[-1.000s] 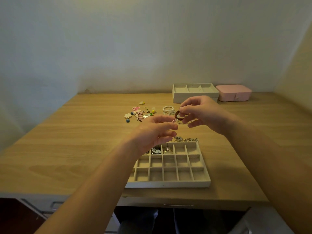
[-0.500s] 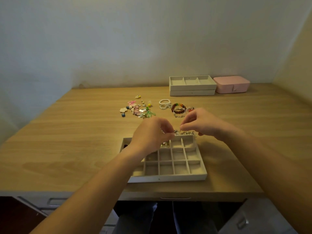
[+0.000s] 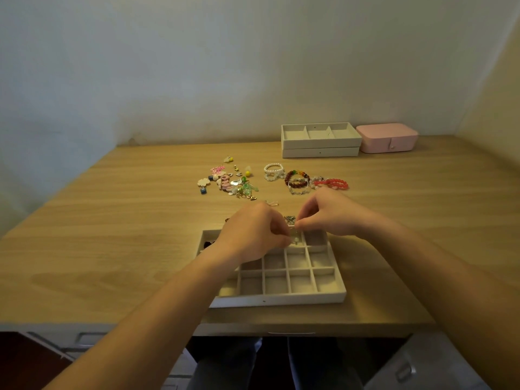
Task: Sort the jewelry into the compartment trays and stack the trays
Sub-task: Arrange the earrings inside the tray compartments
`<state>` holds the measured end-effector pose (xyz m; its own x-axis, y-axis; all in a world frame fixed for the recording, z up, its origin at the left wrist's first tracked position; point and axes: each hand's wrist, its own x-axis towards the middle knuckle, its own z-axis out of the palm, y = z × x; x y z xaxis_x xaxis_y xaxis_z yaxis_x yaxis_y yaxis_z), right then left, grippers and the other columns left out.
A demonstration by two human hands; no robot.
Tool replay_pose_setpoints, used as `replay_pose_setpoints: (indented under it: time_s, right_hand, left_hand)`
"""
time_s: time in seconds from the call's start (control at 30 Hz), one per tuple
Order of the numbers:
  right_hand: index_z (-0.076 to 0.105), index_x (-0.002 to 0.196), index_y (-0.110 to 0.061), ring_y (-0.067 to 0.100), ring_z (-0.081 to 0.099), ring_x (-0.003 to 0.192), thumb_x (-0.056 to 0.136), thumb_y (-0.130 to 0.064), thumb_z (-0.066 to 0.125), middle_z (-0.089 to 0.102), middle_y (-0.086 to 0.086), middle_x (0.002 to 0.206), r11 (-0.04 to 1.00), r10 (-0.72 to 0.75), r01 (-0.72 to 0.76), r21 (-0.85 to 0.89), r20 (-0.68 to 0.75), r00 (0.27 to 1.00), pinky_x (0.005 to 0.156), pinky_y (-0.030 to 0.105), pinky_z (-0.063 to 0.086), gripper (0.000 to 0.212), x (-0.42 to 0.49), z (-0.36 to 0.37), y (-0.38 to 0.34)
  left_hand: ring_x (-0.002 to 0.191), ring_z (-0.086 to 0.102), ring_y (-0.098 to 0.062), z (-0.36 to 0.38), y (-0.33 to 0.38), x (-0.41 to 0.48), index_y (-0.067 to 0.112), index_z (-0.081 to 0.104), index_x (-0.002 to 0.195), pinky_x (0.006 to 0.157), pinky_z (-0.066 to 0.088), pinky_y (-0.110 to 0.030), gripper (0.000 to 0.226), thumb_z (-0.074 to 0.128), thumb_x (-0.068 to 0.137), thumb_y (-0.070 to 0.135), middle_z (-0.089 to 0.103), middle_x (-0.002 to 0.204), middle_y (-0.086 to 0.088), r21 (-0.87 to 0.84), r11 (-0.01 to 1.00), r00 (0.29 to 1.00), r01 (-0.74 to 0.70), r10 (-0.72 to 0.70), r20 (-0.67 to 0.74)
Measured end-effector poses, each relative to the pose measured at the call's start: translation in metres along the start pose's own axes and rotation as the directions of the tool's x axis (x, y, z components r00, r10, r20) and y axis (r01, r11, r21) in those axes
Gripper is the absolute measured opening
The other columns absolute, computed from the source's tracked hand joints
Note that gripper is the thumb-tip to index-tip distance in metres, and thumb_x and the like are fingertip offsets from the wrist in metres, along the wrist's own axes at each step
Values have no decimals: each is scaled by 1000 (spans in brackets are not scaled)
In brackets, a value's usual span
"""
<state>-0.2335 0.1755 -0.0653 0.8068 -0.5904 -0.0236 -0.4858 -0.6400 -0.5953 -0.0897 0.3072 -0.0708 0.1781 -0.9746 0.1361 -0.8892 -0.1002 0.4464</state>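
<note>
Head view: the small silvery piece (image 3: 295, 239), pinched between both hands over the back row of the compartment tray (image 3: 277, 299), could snag on a divider or fall into the wrong cell if one side lets go first. Left hand (image 3: 253, 232) and right hand (image 3: 329, 213) hover knuckles-up, their curled fingertips nearly meeting.

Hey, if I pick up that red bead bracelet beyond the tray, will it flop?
Probably floppy: the red bead bracelet lies as a flattened loop of separate beads. Its round, glossy beads may feel slippery, and pushed, it would likely slide rather than tip.
</note>
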Motion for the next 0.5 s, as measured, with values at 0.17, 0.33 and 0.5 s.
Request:
replay_pose_setpoints:
  time_s: [0.17, 0.33, 0.5]
  right_hand:
    - [81, 78, -25, 2, 66, 71, 84, -24, 81, 75, -10, 74, 999, -3, 4, -37, 17, 1000, 67, 22, 53, 6, 0, 2, 0]
    - [83, 81, -21, 5, 68, 74, 84, -24, 80, 76, -8, 75, 997, 0, 0, -79, 1, 1000, 71, 28, 57, 5, 0, 4, -1]
    - [82, 83, -22, 3, 68, 75, 85, -28, 79, 75, -10, 77, 983, 5, -6, -184, -6, 1000, 76, 33, 60, 7, 0, 6, -3]
  left_hand:
    - [72, 51, 4, -1, 0, 2, 35, 79, 94, 63, 42, -21, 10, 77, 85, 32, 53, 75, 26, 21, 999, 999, -32, 31, 35]
    - [71, 53, 2, 0, 3, 3, 35, 79, 96, 64, 44, -23, 12, 74, 87, 29, 55, 74, 24, 43, 998, 996, -44, 41, 76]
    - [82, 59, -7, 0, 2, 2, 38, 78, 97, 75, 55, -30, 16, 67, 90, 28, 62, 81, 21, 75, 996, 994, -40, 32, 108]
